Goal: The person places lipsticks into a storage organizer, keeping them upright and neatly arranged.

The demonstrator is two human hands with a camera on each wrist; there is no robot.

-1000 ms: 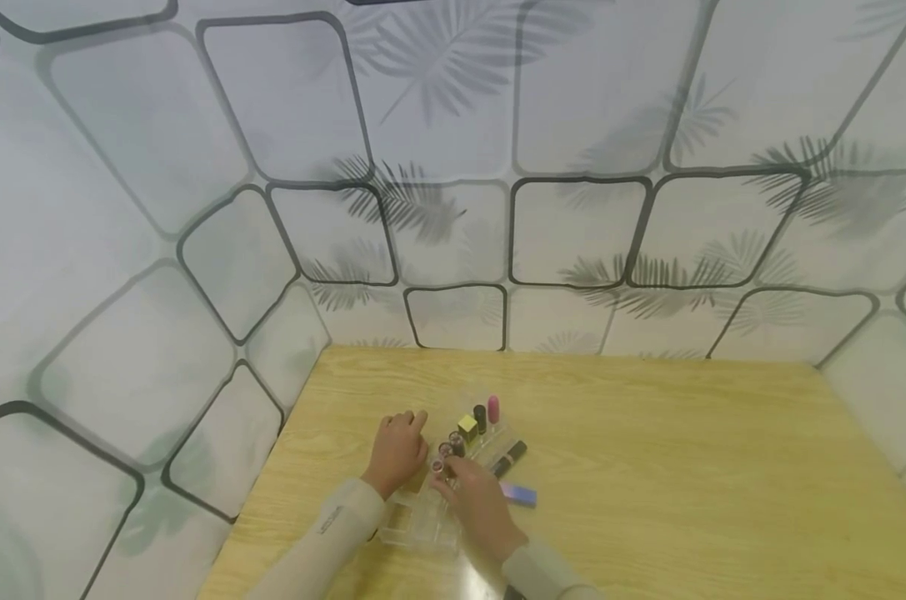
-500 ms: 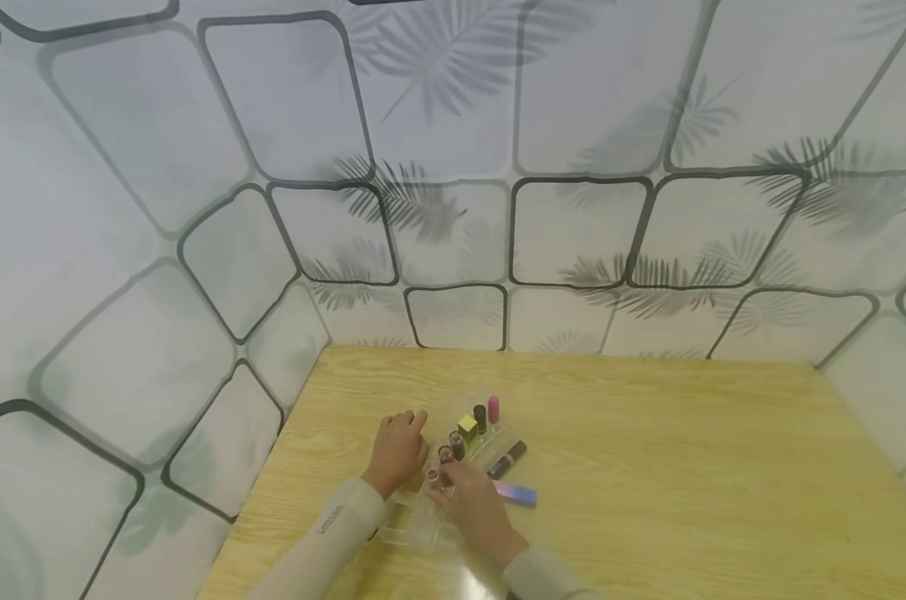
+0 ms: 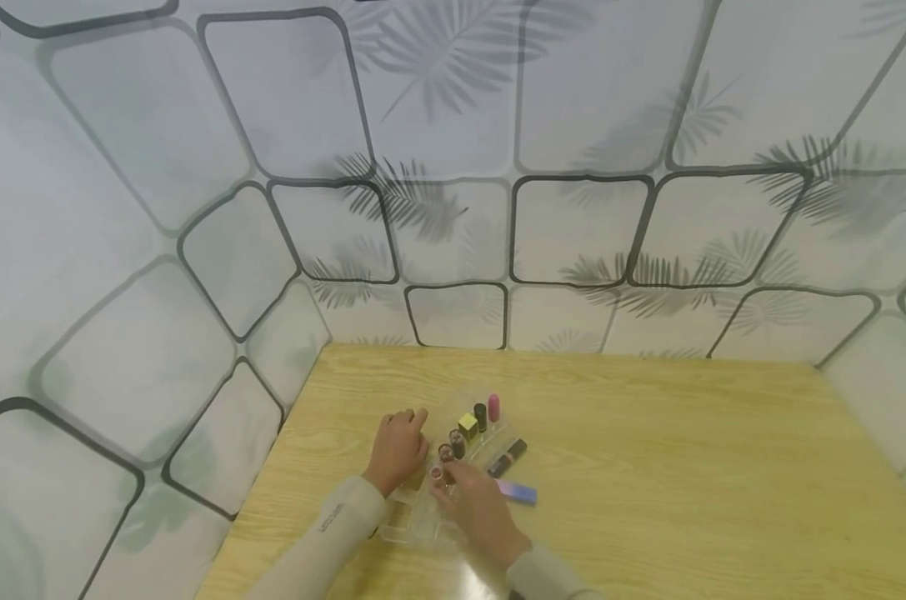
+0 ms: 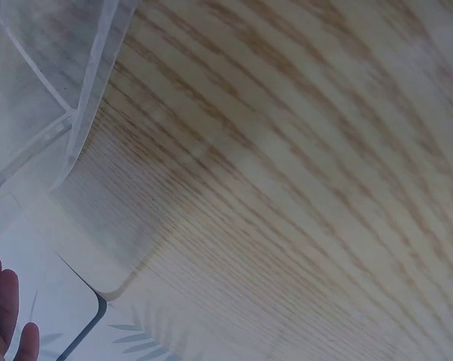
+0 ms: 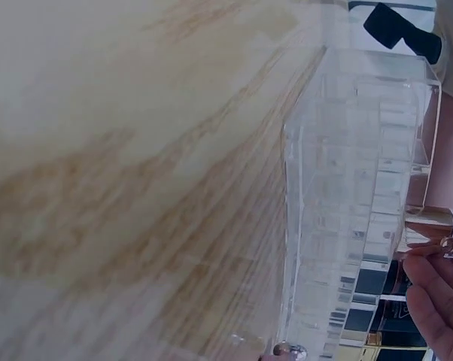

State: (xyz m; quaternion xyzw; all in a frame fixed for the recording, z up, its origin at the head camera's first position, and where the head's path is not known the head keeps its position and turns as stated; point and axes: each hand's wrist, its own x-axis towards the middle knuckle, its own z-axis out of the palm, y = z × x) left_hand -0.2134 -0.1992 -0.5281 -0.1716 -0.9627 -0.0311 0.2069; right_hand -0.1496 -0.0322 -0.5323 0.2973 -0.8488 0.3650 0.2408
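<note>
My right hand (image 3: 478, 508) pinches a shiny metallic lipstick tube (image 5: 430, 226) at the clear acrylic organizer (image 5: 339, 173). In the head view this lipstick (image 3: 437, 474) stands upright at the near end of a row of tubes. Just beyond it are two dark round-topped tubes, the farther dark tube (image 3: 457, 444) beside a yellow-topped box (image 3: 468, 427). A black tube (image 3: 480, 416) and a pink tube (image 3: 493, 407) end the row. My left hand (image 3: 398, 450) lies at the organizer's left side, fingers loose; its fingertips (image 4: 8, 301) show holding nothing in the left wrist view.
A black tube with a light band (image 3: 508, 458) and a blue-purple box (image 3: 518, 493) lie right of the organizer. Under everything is a wood-grain table (image 3: 685, 475). Patterned sheeting (image 3: 453, 233) rises behind it and on both sides.
The lipstick in my right hand has shifted slightly toward me, with a small sideways wobble. My left hand and the other items have stayed put.
</note>
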